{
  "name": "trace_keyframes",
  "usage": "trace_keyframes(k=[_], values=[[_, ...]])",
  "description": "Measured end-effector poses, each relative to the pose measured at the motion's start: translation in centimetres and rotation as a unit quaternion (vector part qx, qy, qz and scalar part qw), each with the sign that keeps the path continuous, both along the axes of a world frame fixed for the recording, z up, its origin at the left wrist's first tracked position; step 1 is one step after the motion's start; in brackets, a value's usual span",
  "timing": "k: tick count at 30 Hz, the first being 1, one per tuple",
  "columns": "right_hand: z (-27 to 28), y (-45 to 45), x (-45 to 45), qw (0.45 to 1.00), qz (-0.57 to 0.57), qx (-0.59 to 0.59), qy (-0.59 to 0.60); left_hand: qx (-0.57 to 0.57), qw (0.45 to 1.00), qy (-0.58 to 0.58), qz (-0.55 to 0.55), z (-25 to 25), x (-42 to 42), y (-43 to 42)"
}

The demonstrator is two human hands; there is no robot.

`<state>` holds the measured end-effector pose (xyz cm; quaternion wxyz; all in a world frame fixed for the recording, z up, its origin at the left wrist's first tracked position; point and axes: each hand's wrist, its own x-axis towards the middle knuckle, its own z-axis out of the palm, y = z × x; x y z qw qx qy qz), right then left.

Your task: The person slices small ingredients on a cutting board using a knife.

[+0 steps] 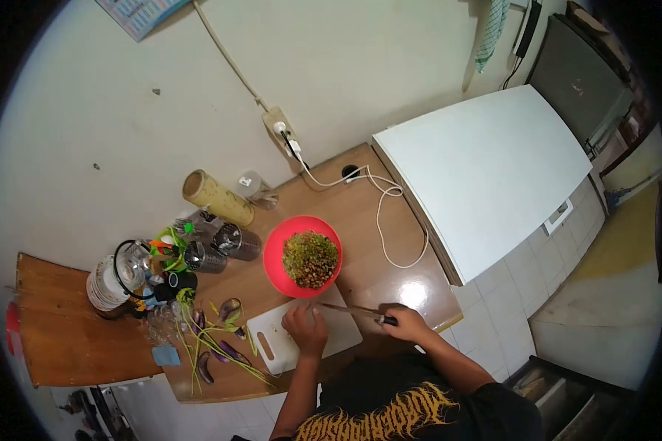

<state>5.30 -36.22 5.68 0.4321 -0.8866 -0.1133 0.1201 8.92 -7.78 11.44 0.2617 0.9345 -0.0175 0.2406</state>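
My right hand (406, 324) is wrapped round the black handle of a kitchen knife (351, 309). The blade points left across the top of a white cutting board (341, 336). Over the board, my left hand (305, 328) has its fingers curled close to the knife tip; whatever they pinch is too small to make out. Just beyond the board sits a red bowl (274, 270) with a heap of finely chopped green and brown pieces (310, 259). Long green beans (224, 345) and several purple eggplants (205, 367) lie left of the board.
Metal utensil holders (238, 242), a bamboo tube (217, 197) and a clear container (257, 189) stand toward the wall. Stacked bowls (104, 285) are at the far left. A white cable (379, 220) loops over the table near a white chest lid (485, 169).
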Motion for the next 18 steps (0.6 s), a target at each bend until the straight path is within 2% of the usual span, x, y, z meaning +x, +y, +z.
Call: trace_keyframes(k=[1,3,4,5,6,7,8,11,15,18], values=[[-1.3,-1.0,-1.5,1.000,0.002,-0.002,0.008,-0.007,1.000,0.005,-0.003,0.4,-0.6,-0.4],[-3.3,-2.5,-3.9,0.994,-0.072,0.048,-0.070,-0.015,1.000,0.015,-0.007,-0.1,-0.7,-1.0],[-3.9,-3.1,-4.4,0.994,-0.072,0.046,-0.063,-0.027,0.995,0.080,-0.052,-1.1,-0.4,-1.2],[-4.4,-3.6,-4.8,0.992,-0.110,0.068,0.001,-0.039,0.984,0.142,-0.098,-2.0,0.0,-1.5],[-4.7,-4.0,-5.1,0.983,-0.149,0.088,0.063,-0.041,0.983,0.147,-0.099,-3.0,0.5,-2.0],[-4.9,-4.4,-5.1,0.970,-0.189,0.036,0.151,-0.025,0.975,0.173,-0.139,-4.1,1.3,-2.6],[-5.3,-4.5,-4.9,0.969,-0.190,0.034,0.154,-0.010,0.964,0.198,-0.178,-5.1,2.1,-3.2],[-10.0,-4.2,-4.8,0.933,-0.303,0.114,0.159,0.053,0.957,0.213,-0.189,-8.6,4.2,-4.3],[-10.4,-4.6,-4.7,0.939,-0.292,0.130,0.131,0.079,0.952,0.251,-0.156,-10.7,6.0,-5.4],[-10.0,-4.7,-4.6,0.945,-0.270,0.129,0.132,0.094,0.932,0.323,-0.136,-11.3,6.3,-5.3]])
